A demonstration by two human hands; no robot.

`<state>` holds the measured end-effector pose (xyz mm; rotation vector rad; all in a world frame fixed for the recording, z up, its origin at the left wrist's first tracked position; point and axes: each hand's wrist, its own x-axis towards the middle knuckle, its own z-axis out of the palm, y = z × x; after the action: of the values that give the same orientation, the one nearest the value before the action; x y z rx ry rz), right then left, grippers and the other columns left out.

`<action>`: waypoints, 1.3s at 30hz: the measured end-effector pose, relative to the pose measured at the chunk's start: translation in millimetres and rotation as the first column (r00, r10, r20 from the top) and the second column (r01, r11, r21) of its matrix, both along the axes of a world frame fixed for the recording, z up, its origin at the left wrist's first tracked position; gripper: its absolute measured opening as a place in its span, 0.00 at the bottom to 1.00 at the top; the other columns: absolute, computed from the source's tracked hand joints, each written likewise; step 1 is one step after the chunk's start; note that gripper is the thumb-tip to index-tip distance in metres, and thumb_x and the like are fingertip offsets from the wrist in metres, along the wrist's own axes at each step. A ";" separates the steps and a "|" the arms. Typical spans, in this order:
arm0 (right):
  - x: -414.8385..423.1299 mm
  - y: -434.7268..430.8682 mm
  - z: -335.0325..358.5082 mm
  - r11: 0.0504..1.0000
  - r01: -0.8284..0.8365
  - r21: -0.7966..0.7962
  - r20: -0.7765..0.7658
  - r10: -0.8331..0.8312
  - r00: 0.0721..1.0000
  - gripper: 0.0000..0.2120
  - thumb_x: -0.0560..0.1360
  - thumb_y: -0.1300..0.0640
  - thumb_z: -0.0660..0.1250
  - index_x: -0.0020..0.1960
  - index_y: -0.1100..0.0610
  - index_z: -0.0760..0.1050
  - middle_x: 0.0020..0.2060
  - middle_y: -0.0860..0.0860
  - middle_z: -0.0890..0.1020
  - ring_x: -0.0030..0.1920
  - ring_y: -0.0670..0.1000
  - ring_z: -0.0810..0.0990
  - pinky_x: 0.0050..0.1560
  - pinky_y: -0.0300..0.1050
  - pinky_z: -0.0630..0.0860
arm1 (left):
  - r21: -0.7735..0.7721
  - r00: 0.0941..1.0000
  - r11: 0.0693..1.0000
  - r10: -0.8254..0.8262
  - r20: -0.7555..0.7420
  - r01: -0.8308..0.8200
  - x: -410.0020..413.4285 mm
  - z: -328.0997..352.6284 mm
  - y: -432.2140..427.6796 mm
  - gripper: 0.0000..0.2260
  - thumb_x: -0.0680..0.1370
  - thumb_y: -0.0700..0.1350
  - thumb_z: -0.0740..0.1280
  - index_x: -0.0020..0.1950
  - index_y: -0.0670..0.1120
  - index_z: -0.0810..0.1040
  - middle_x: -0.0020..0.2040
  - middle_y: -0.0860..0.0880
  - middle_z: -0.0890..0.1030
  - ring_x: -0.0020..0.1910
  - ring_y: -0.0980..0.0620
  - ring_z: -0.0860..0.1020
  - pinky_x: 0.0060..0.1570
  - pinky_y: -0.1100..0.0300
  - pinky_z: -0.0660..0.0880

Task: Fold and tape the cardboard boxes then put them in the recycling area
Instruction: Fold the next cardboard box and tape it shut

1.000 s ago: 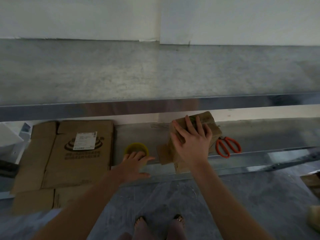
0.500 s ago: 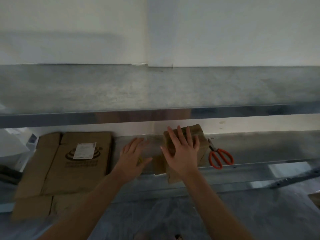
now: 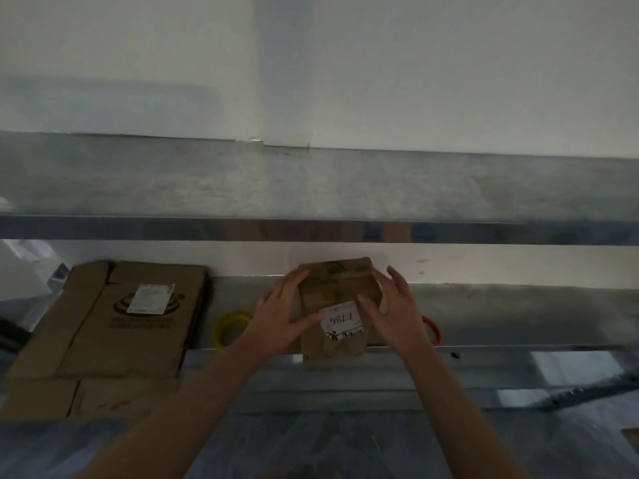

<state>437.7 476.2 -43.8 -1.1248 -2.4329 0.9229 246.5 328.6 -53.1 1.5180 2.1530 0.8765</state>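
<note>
**Handling.** The folded box (image 3: 337, 285) is judged light and fairly stiff across its flat faces. Its creased layers will probably spring apart if pressure comes off (corrugated board resists staying folded). Take hold at the two long side edges with thumbs on the top face, and keep it pressed flat until tape crosses it.

**Appearance.** Brown cardboard flattened to a compact rectangle. There is faint green print on the far half and a white label (image 3: 340, 323) with handwritten marks on the near half.

**Position.** It lies about mid-length on the lower shelf (image 3: 501, 316), with its near end overhanging the shelf's front edge.

**Hands.** The left hand (image 3: 280, 319) has straight fingers along the box's left edge and its thumb laid across the top face to the label. The right hand (image 3: 394, 312) has spread, straight fingers beside the right edge and its thumb touching the top face. Neither hand curls round anything.

**Same shelf.** A yellow tape roll (image 3: 230, 326) sits left of centre. A large flattened carton (image 3: 138, 323) lies at the left end. An orange scissors handle (image 3: 434, 328) shows right of centre, mostly hidden.
</note>
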 end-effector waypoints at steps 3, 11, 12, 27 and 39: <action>5.0 9.6 0.1 0.965 -0.011 -0.261 -0.142 -0.027 0.989 0.20 0.78 0.44 0.66 0.68 0.43 0.67 0.59 0.42 0.76 0.61 0.46 0.76 0.54 0.34 0.74 | 0.032 0.984 0.995 0.088 0.156 -0.094 4.6 1.8 9.0 0.34 0.75 0.53 0.70 0.76 0.49 0.57 0.77 0.53 0.53 0.70 0.57 0.62 0.67 0.69 0.64; -8.5 -0.4 -8.6 0.943 0.027 -0.331 -0.249 -0.116 0.962 0.22 0.81 0.48 0.63 0.73 0.47 0.64 0.53 0.34 0.74 0.54 0.37 0.76 0.44 0.25 0.72 | 0.013 0.668 0.982 0.120 0.734 -0.191 25.7 4.6 12.1 0.32 0.77 0.50 0.68 0.71 0.68 0.52 0.61 0.59 0.77 0.57 0.62 0.78 0.48 0.68 0.77; -8.8 -3.3 -9.7 0.942 0.040 -0.332 -0.258 -0.132 0.957 0.22 0.81 0.47 0.61 0.74 0.46 0.63 0.52 0.32 0.73 0.51 0.33 0.74 0.42 0.22 0.70 | 0.010 0.651 0.976 0.137 0.746 -0.216 28.1 4.7 15.2 0.31 0.77 0.49 0.68 0.71 0.67 0.53 0.60 0.59 0.78 0.56 0.62 0.78 0.47 0.68 0.77; -14.0 7.8 4.9 0.881 -0.038 -0.472 -0.292 -0.116 0.949 0.29 0.78 0.50 0.68 0.73 0.42 0.59 0.59 0.40 0.75 0.66 0.50 0.73 0.56 0.34 0.76 | -0.149 0.800 0.979 -0.023 0.600 0.140 -36.3 23.6 14.7 0.49 0.64 0.42 0.81 0.73 0.64 0.54 0.71 0.59 0.58 0.72 0.58 0.56 0.67 0.60 0.63; -37.3 -82.7 -13.7 0.926 0.185 -0.329 -0.354 -0.303 0.885 0.50 0.68 0.45 0.77 0.79 0.54 0.51 0.75 0.53 0.64 0.75 0.56 0.63 0.72 0.60 0.64 | 0.056 0.848 0.998 -0.028 0.530 -0.002 -8.0 -11.8 8.8 0.39 0.58 0.55 0.82 0.62 0.68 0.65 0.65 0.60 0.64 0.58 0.56 0.74 0.49 0.63 0.79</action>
<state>400.4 393.5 -57.5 -1.1676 -1.8200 1.3026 238.5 337.4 -65.0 1.1298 1.7185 1.1943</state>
